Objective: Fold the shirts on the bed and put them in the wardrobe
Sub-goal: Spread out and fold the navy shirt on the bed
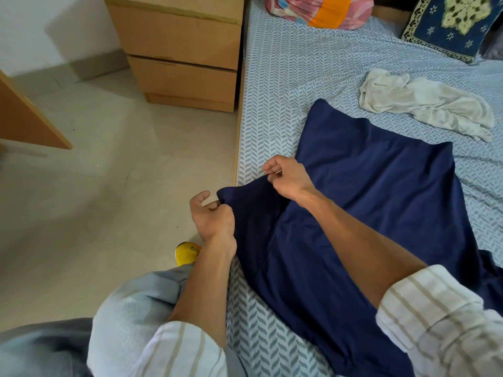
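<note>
The bed wears a grey chevron sheet; a navy shirt lies spread at its near part. A crumpled white garment, perhaps a shirt, lies farther right; pillows sit far.

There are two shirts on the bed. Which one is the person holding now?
The navy blue shirt, spread flat near the bed's edge. The left hand and right hand both pinch its near edge. The white shirt lies crumpled and untouched farther back.

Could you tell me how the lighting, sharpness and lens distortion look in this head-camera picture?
Head view: soft, even daylight with no glare; a faint shadow falls on the wall behind the wooden drawer unit; wide-angle bending slants the drawers and bed edge; the navy shirt and both hands look sharp, though its dark fabric hides fold detail.
</note>
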